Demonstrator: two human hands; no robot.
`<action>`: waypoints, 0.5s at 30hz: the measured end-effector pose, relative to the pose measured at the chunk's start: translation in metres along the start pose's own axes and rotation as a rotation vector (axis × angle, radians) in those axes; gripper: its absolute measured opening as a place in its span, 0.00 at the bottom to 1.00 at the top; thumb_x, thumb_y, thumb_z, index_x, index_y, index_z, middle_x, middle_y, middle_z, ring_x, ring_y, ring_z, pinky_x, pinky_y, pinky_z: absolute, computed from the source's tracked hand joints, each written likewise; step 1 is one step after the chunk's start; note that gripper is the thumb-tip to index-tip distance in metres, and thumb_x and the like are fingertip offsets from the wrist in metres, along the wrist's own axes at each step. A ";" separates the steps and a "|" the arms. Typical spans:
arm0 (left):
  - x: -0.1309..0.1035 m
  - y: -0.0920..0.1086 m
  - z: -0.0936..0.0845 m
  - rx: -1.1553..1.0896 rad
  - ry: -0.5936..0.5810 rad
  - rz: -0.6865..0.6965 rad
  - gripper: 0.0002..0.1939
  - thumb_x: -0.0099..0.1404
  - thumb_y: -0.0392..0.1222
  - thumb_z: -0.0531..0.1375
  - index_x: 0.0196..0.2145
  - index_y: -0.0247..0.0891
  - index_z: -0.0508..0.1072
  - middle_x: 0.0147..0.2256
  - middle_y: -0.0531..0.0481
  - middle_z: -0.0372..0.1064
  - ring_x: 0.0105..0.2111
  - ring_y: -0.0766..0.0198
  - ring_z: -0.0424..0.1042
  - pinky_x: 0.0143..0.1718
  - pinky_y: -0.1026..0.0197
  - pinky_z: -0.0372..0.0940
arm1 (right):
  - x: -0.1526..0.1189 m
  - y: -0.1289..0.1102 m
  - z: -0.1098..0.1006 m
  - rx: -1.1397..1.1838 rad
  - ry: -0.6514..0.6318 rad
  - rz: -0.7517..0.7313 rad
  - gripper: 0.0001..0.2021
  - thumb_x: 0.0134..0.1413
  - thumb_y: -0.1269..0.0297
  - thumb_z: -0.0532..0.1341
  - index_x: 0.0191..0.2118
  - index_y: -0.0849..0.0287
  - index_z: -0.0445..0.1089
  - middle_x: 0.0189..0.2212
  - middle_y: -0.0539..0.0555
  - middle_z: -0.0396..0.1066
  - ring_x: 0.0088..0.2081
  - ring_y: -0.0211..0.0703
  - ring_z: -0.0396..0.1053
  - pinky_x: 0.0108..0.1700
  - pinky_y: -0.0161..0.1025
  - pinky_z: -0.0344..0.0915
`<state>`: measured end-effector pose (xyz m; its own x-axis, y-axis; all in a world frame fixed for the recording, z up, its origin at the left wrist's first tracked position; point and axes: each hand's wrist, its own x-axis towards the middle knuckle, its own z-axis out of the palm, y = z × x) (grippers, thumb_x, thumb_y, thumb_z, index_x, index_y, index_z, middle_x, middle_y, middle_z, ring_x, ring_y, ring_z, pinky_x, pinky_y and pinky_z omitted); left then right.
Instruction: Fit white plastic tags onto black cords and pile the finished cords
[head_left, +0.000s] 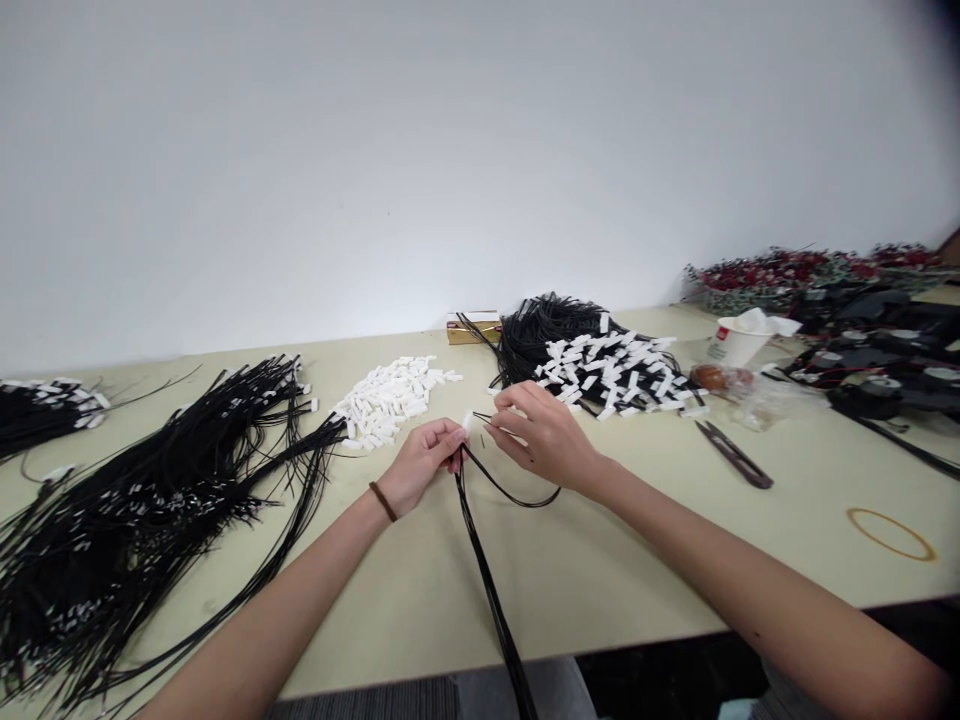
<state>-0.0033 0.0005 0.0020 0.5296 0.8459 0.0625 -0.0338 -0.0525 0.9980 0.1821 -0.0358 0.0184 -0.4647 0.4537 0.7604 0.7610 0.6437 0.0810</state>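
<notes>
Near the middle of the table, my left hand (429,462) pinches a small white connector (468,422) and the upper end of a bundle of black wires (487,580). The bundle runs down over the table's front edge. Just to the right, my right hand (541,432) is closed on a thin black wire (486,418) whose end points at the connector. One black wire loops (525,502) below my right hand. A pile of loose white connectors (394,398) lies behind and left of my hands. Behind my right hand are black wires with white connectors (615,370) on their ends.
Large heaps of black wires (150,510) cover the left side. On the right lie snips (735,455), a paper cup (736,345), a plastic bag (757,402) and a yellow ring (891,534). Red and black wired parts (892,340) fill the far right. A small box (474,328) stands by the wall.
</notes>
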 end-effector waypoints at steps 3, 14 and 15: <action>0.000 -0.001 0.000 0.018 -0.023 -0.017 0.14 0.53 0.50 0.60 0.24 0.34 0.66 0.19 0.54 0.62 0.18 0.72 0.58 0.21 0.68 0.53 | 0.000 -0.002 0.002 0.183 -0.032 0.063 0.05 0.55 0.70 0.51 0.29 0.58 0.58 0.40 0.58 0.65 0.39 0.42 0.61 0.39 0.41 0.61; 0.000 -0.002 0.001 0.016 -0.034 -0.038 0.15 0.53 0.50 0.60 0.24 0.34 0.66 0.20 0.54 0.63 0.18 0.73 0.58 0.21 0.68 0.52 | 0.002 -0.005 0.006 0.638 -0.103 0.221 0.08 0.58 0.70 0.48 0.28 0.58 0.56 0.42 0.58 0.67 0.40 0.40 0.65 0.41 0.41 0.63; 0.000 -0.002 0.001 0.016 -0.035 -0.039 0.15 0.53 0.50 0.60 0.24 0.34 0.66 0.20 0.54 0.63 0.18 0.73 0.58 0.21 0.68 0.52 | 0.003 -0.006 0.005 0.641 -0.104 0.220 0.08 0.58 0.70 0.47 0.28 0.58 0.56 0.41 0.59 0.66 0.39 0.39 0.65 0.40 0.40 0.63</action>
<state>-0.0024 0.0006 0.0002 0.5597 0.8284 0.0232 0.0013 -0.0288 0.9996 0.1741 -0.0350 0.0166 -0.3952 0.6523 0.6468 0.4396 0.7525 -0.4903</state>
